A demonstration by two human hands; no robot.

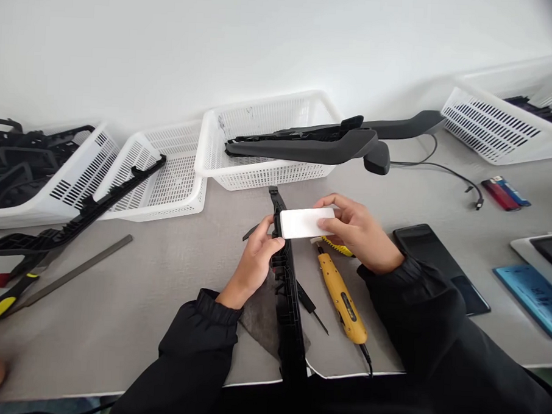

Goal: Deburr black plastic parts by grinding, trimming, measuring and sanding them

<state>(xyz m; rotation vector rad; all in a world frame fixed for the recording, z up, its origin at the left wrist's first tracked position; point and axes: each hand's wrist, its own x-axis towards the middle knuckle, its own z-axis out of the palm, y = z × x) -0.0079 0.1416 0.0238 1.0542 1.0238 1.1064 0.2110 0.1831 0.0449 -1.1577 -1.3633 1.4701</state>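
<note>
My left hand [250, 264] grips a long black plastic trim strip [291, 330] near its upper part, thumb on one side and fingers on the other. The strip stretches from the table's front edge towards the baskets. In my right hand [361, 235] is a flat white rectangular block [305, 224], pinched between thumb and fingers. The block's left end overlaps the strip beside my left thumb; whether they touch is unclear. Just below my right hand lie a yellow corded hand tool [343, 298] and a partly hidden yellow item [339, 247]. A grey cloth [262, 319] lies beneath the strip.
White baskets [263, 176] line the wall, some with black plastic parts [306, 150]. A file [85, 266] and another black strip [107, 199] lie left. On the right are a phone [440, 266], lighters [503, 192], a cable [455, 172] and a blue item [530, 297].
</note>
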